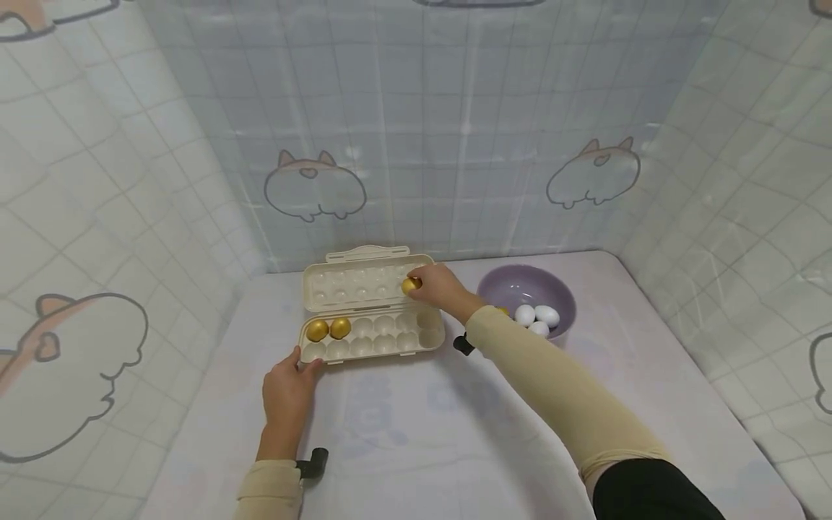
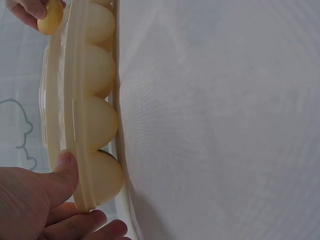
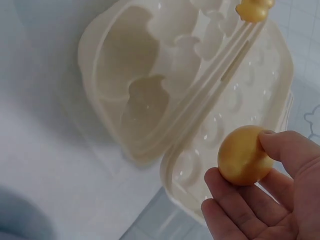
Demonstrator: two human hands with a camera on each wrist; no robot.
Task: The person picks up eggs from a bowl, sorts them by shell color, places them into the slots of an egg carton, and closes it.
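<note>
An open cream egg carton lies toward the back of the table, its lid tipped back. Two golden eggs sit in the left end of its back row. At the front left corner, my left hand grips the carton, with the thumb against the rim in the left wrist view. My right hand pinches another golden egg between thumb and fingers. In the head view it overlaps the right part of the lid; the right wrist view shows empty cups at the carton's near end.
A purple bowl stands to the right of the carton, behind the right forearm. Inside it are several white eggs and a bit of something golden, partly hidden by the sleeve. Tiled-pattern sheets hang behind and on both sides of the white-covered table.
</note>
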